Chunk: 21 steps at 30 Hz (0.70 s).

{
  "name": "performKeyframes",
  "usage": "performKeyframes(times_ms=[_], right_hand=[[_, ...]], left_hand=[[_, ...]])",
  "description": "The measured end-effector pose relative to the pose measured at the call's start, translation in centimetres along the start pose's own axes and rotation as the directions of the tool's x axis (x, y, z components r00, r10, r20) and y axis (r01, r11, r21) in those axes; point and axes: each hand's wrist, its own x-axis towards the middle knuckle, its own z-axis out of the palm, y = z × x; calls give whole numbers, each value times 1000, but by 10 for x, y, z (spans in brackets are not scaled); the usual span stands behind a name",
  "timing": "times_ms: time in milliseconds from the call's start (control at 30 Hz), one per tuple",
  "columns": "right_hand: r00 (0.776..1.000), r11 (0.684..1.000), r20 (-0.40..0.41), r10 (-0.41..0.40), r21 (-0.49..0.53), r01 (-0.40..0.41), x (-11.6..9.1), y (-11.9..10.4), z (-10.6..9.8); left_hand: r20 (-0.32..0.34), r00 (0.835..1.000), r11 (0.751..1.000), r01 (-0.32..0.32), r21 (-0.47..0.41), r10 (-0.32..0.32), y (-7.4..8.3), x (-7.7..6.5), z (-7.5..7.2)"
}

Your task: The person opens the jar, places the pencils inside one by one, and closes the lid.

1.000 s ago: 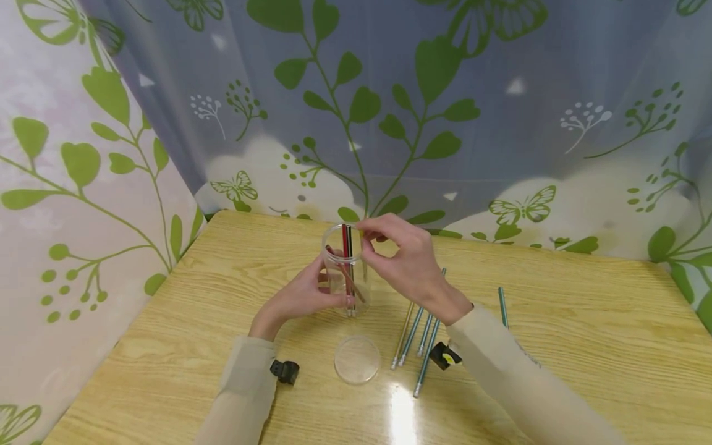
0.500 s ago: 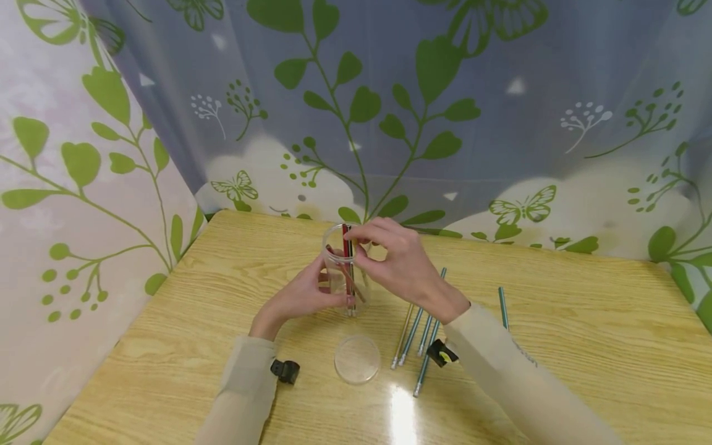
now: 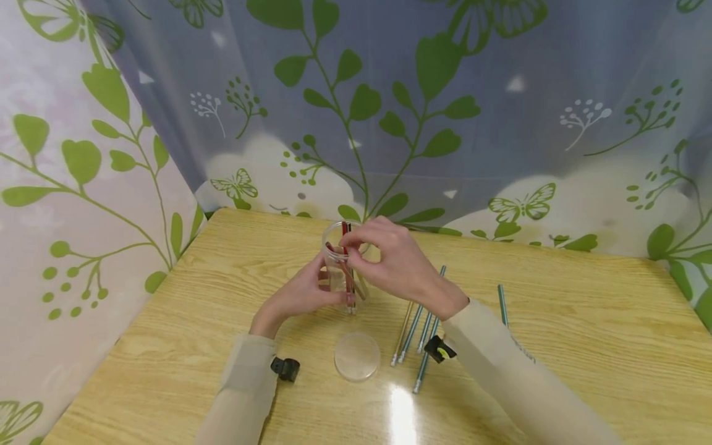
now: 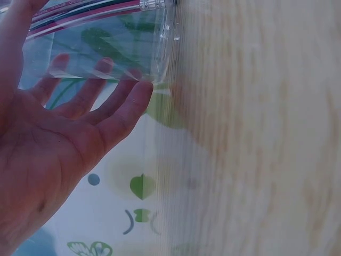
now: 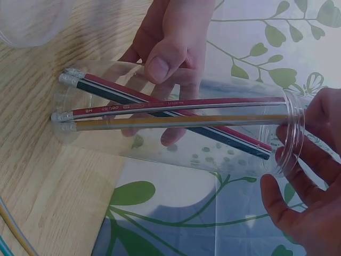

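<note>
Showing the most inside the clear jar (image 5: 234, 88), the right wrist view is revealing two red pencils, a dark one and a yellow one, their eraser ends lying toward the base and lettering running along one red barrel. The left wrist view is catching only the base end, where the left hand (image 3: 303, 290) is gripping the jar's side. At the mouth, the right hand (image 3: 395, 259) is bending its fingers over the rim; whether they are pinching a pencil, I cannot tell.

Beneath everything, a wood-grain table (image 3: 194, 309) is carrying a bright reflection near its front. Behind it, a blue-grey curtain (image 3: 489, 123) is hanging, patterned with green leaves and butterflies.

Nearer the front, a clear round lid (image 3: 357, 356) is lying flat. To its right, a gold pencil (image 3: 402, 335) is lying just beside several blue-green pencils (image 3: 410, 335), which the right arm and a black wrist device (image 3: 440, 350) are partly covering. Farther right, the sleeve (image 3: 517, 371) is hiding one end of a green pencil (image 3: 503, 306).
</note>
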Motion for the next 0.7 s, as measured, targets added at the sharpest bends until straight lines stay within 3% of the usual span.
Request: performKeyframes(times_ms=[233, 467, 700], right_hand=[[1000, 999, 20, -15, -33, 16, 1, -1, 2], [1000, 1000, 13, 9, 18, -9, -1, 0, 0], [997, 997, -70, 20, 79, -14, -10, 4, -8]], left_hand=[[2, 1000, 1000, -2, -1, 2, 1, -1, 0], [-3, 1000, 1000, -6, -11, 6, 0, 0, -1], [-9, 1000, 1000, 11, 7, -11, 0, 1, -1]])
